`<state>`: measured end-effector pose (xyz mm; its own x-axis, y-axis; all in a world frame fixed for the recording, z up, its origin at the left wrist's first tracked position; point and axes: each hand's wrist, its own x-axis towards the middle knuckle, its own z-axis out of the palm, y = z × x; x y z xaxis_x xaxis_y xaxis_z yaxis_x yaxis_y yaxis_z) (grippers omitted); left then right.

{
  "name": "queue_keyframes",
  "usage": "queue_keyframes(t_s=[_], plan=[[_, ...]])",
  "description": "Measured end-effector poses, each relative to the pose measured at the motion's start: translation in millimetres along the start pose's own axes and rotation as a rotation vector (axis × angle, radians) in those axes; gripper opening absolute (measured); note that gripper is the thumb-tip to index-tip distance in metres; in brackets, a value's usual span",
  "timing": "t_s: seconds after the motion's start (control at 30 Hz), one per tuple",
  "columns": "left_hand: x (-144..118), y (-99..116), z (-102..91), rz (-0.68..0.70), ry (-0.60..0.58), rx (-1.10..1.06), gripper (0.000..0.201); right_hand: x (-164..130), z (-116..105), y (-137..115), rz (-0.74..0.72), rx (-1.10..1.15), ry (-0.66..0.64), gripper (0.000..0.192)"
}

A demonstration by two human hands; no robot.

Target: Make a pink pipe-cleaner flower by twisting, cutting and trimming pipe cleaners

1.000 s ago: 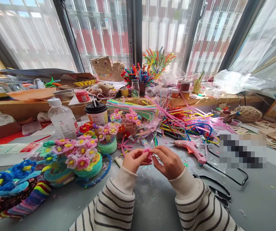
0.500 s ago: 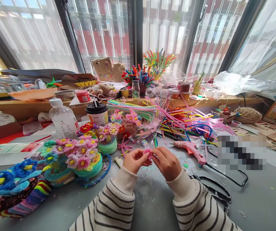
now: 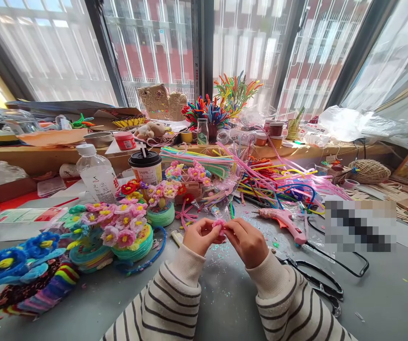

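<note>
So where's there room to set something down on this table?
Mostly the front-right gray tabletop, bordered by black scissors and cord, barring scraps. A glitter-flecked strip lies between the striped sleeves. It's crowded with flowers at left and pipe cleaners behind.

Grey tabletop (image 3: 385,303) near, wooden ledge (image 3: 47,155) running left to right beyond it, tall dark-framed windows (image 3: 204,47) across the far side, reddish building (image 3: 183,53) outside, bright daylight

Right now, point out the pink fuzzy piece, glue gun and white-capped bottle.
Pink fuzzy piece (image 3: 219,222): head view, exposed top.
Glue gun (image 3: 289,221): head view, pink main body.
White-capped bottle (image 3: 100,182): head view, middle of its side.
</note>
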<state>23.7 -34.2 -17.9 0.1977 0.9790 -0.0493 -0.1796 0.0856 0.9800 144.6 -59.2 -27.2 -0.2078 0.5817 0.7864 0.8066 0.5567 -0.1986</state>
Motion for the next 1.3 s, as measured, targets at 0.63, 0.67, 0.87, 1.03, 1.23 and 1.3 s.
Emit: queue_keyframes(t_s=[0.63, 0.67, 0.87, 1.03, 1.23, 1.3], plan=[[-1.8, 2.1, 1.5, 0.055, 0.042, 0.017, 0.023, 0.4, -3.4, -2.6, 0.029, 0.037, 0.025, 0.016], [-2.0, 2.7, 1.4, 0.052, 0.040, 0.016, 0.023, 0.5, -3.9, -2.3, 0.033, 0.037, 0.027, 0.016], [-1.9, 2.8, 1.3, 0.025, 0.022, 0.021, 0.023, 0.5, -4.4, -0.4, 0.019, 0.026, 0.044, 0.015], [-1.0, 1.2, 0.9, 0.028, 0.022, -0.036, 0.025, 0.1, -1.3, -1.8, 0.009, 0.004, 0.065, 0.014], [0.7, -0.9, -0.3, 0.070, 0.070, -0.051, 0.025, -2.2, 3.5, -6.7, 0.049, -0.005, 0.099, 0.014], [1.1, -1.4, -0.7, 0.079, 0.079, -0.051, 0.024, -3.1, 4.5, -7.5, 0.057, 0.016, 0.111, 0.013]])
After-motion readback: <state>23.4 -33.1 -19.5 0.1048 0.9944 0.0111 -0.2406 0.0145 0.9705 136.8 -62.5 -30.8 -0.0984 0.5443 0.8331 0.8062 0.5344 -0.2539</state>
